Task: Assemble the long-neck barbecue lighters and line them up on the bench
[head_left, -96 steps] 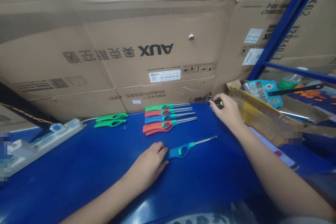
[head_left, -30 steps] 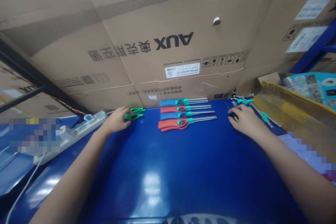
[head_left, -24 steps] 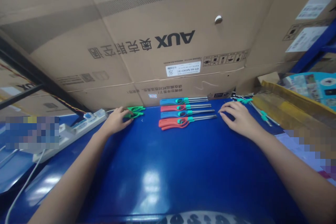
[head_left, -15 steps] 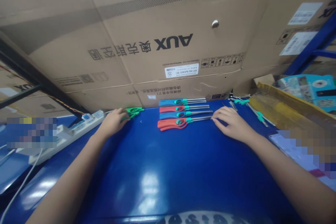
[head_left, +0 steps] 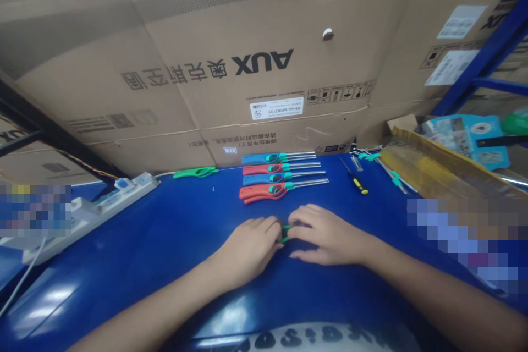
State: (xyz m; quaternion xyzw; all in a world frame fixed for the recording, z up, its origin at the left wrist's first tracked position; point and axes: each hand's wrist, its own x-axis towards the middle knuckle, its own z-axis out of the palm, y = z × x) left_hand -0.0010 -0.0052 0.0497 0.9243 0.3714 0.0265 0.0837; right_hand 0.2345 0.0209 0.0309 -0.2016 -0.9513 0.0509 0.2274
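My left hand (head_left: 252, 247) is closed round a green lighter casing (head_left: 285, 234), mostly hidden by the fingers, above the front middle of the blue table. From the other side my right hand (head_left: 328, 235) touches its right end with curled fingers, the thumb held lower and apart. Just behind both hands lie several long-nosed lighters (head_left: 264, 192) in a row, red and blue, with turquoise triggers and metal tubes pointing right. Another green casing (head_left: 193, 172) rests near the cardboard. A screwdriver (head_left: 358, 184) with a black and yellow handle lies to the right.
A large cardboard box (head_left: 185, 110) stands along the table's back. On the left is a white power strip (head_left: 132, 190) with plugs and cables. Metal tubes with turquoise parts (head_left: 396, 179) lie beside a yellow-taped carton (head_left: 437, 170) at right. Blue table surface (head_left: 185, 220) surrounds my hands.
My left hand has come from the green casings at the back to the middle, bringing one along. My right hand has moved left and nearer, away from the screwdriver, to meet it.
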